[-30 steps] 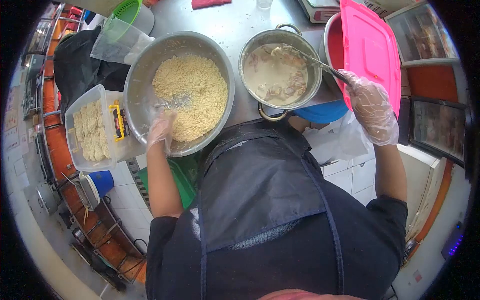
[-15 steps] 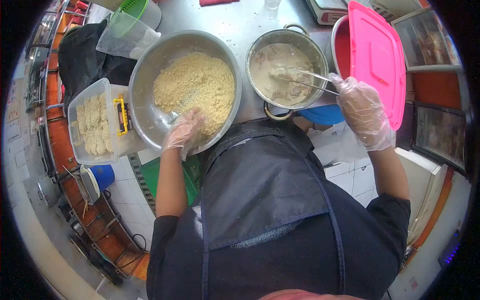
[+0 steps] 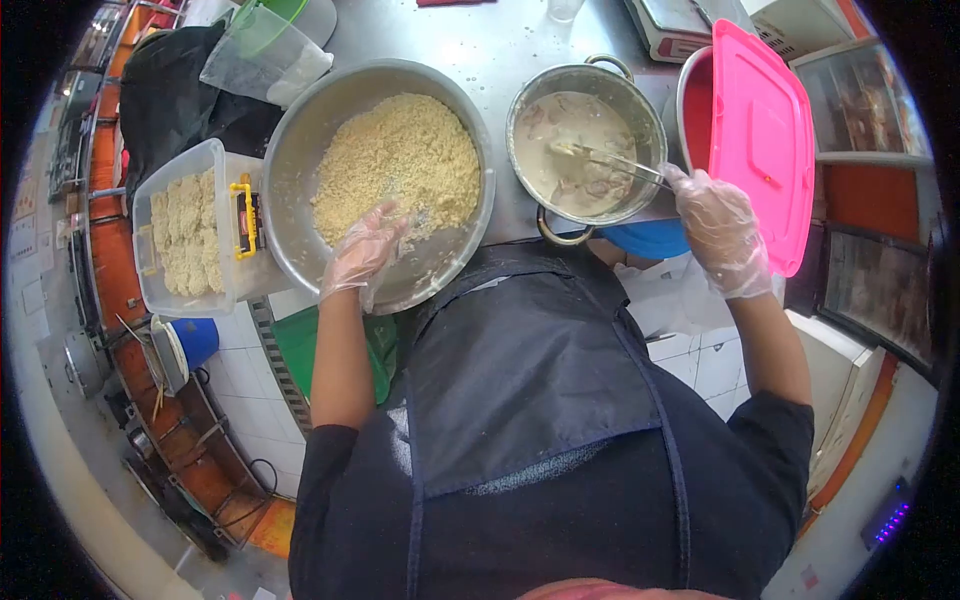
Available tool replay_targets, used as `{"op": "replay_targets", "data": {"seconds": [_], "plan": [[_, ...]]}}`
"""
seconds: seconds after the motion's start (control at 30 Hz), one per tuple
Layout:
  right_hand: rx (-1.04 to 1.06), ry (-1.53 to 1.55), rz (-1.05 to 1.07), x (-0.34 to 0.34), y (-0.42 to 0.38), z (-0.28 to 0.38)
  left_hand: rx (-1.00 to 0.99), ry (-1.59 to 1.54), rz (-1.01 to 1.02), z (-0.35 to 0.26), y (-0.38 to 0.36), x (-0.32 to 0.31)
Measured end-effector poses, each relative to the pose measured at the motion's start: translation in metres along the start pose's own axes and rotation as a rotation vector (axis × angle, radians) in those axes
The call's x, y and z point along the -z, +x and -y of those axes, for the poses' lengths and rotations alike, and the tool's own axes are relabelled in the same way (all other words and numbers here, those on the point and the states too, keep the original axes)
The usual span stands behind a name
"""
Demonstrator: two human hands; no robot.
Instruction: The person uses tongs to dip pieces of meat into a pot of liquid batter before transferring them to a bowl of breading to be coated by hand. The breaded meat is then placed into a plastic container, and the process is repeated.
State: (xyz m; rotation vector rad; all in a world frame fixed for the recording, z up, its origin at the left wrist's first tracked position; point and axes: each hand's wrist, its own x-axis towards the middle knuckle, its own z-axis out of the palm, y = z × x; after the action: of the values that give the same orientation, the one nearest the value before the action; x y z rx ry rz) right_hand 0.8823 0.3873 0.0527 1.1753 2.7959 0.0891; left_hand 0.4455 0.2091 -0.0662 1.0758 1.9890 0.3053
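My left hand (image 3: pixel 368 250), in a clear plastic glove, is inside the large metal bowl (image 3: pixel 285 215). Its fingers are apart and touch the near edge of the pale crumbly coating (image 3: pixel 400 150). My right hand (image 3: pixel 722 228), gloved too, is closed on metal tongs (image 3: pixel 625 162) at the right of the pot. The tongs reach into the two-handled pot (image 3: pixel 517 165), and their tips are pressed round a piece in the whitish liquid (image 3: pixel 590 120). More pieces lie partly sunk there. Coated pieces (image 3: pixel 187 235) fill a clear plastic box (image 3: pixel 222 170) left of the bowl.
A bright pink lid (image 3: pixel 765 150) leans on a red-lined bowl (image 3: pixel 697 100) at the right. Behind stand a scale (image 3: pixel 672 35) and a clear cup (image 3: pixel 565 10). A plastic bag (image 3: pixel 265 55) and black cloth (image 3: pixel 165 115) lie at the back left. Below the pot is a blue item (image 3: pixel 650 238).
The tong tips have come closer together round a piece in the liquid. My left hand has shifted slightly in the bowl, and the whole view has moved a little.
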Motion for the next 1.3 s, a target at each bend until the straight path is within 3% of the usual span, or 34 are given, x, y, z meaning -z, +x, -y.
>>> {"op": "replay_targets", "data": {"seconds": [0.2, 0.27, 0.4, 0.47, 0.53, 0.57, 0.6, 0.7, 0.8, 0.87, 0.9, 1.03, 1.1, 1.2, 1.3], "plan": [[-0.083, 0.205, -0.006, 0.033, -0.016, -0.004, 0.078, -0.003, -0.049, 0.005, -0.006, 0.004], [-0.166, 0.392, 0.036, 0.037, -0.018, -0.006, 0.090, 0.025, -0.060, 0.001, -0.009, 0.011], [-0.327, 0.414, 0.105, 0.037, -0.019, -0.009, 0.079, -0.039, -0.146, 0.019, 0.002, 0.022], [-0.304, 0.257, -0.043, 0.027, -0.019, -0.009, 0.093, 0.030, -0.134, 0.037, 0.020, 0.035], [-0.344, 0.175, -0.041, 0.011, -0.023, -0.014, 0.111, 0.095, -0.127, 0.048, 0.041, 0.044], [-0.382, 0.092, -0.036, 0.007, -0.023, -0.015, 0.051, 0.193, -0.243, 0.052, 0.051, 0.046], [-0.375, 0.091, -0.038, 0.008, -0.022, -0.014, -0.006, 0.291, -0.360, 0.056, 0.062, 0.046], [-0.321, 0.163, -0.059, 0.017, -0.024, -0.002, -0.048, 0.113, -0.371, 0.076, 0.117, 0.035], [-0.283, 0.381, -0.042, 0.024, -0.030, 0.009, -0.097, 0.176, -0.435, 0.090, 0.161, -0.019], [-0.151, 0.407, -0.036, 0.020, -0.036, 0.013, -0.143, 0.114, -0.366, 0.045, 0.139, -0.024], [-0.192, 0.423, 0.050, 0.024, -0.036, 0.020, -0.188, 0.050, -0.295, 0.028, 0.127, -0.028], [-0.244, 0.469, 0.035, 0.019, -0.046, 0.024, -0.205, -0.057, -0.089, -0.006, 0.101, -0.041], [-0.314, 0.433, 0.002, 0.019, -0.046, 0.021, -0.469, 0.623, -0.234, -0.064, 0.069, -0.027], [-0.403, 0.404, -0.031, 0.015, -0.045, 0.014, -0.585, 0.839, -0.140, -0.064, 0.087, -0.039], [-0.532, 0.370, -0.095, 0.014, -0.043, 0.013, -0.378, 0.743, -0.232, -0.057, 0.095, -0.030]]}}
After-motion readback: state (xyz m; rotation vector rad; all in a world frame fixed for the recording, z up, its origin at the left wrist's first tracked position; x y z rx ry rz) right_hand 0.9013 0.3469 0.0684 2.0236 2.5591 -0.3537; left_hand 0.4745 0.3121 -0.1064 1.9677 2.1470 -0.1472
